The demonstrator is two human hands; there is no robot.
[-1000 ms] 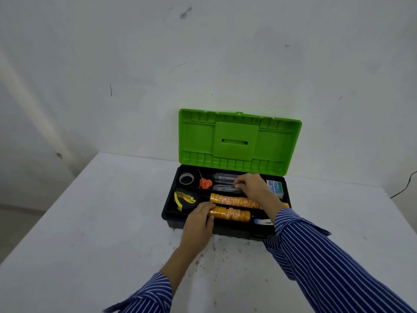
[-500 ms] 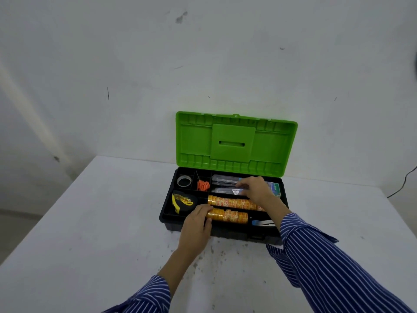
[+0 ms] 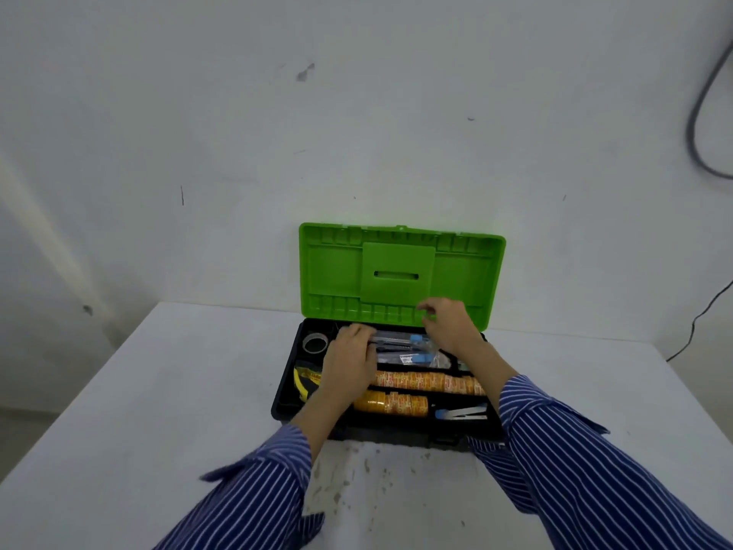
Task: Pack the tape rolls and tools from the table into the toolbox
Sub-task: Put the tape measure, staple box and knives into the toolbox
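In the open toolbox point(image 3: 285, 394) on the table point(image 3: 158, 391), a tape roll point(image 3: 314, 343) lies just left of the left hand point(image 3: 351, 363), whose fingers rest on packaged tools point(image 3: 400, 347), while the right hand point(image 3: 448, 325), loosely curled and holding nothing, hovers by the lid point(image 3: 400, 271)

A: State the item count, referenced to the toolbox point(image 3: 390, 424).

B: One toolbox, with one green lid point(image 3: 400, 271). Inside it: two rows of orange tape rolls point(image 3: 426, 381), one grey tape roll point(image 3: 314, 343) at its rear left, one yellow tape measure point(image 3: 303, 381) at its left end.

A: Further items?

B: Two clear packaged tools with blue ends point(image 3: 412, 347) in its rear section, one white-and-blue tool point(image 3: 462, 412) at its front right. Two hands are over it.
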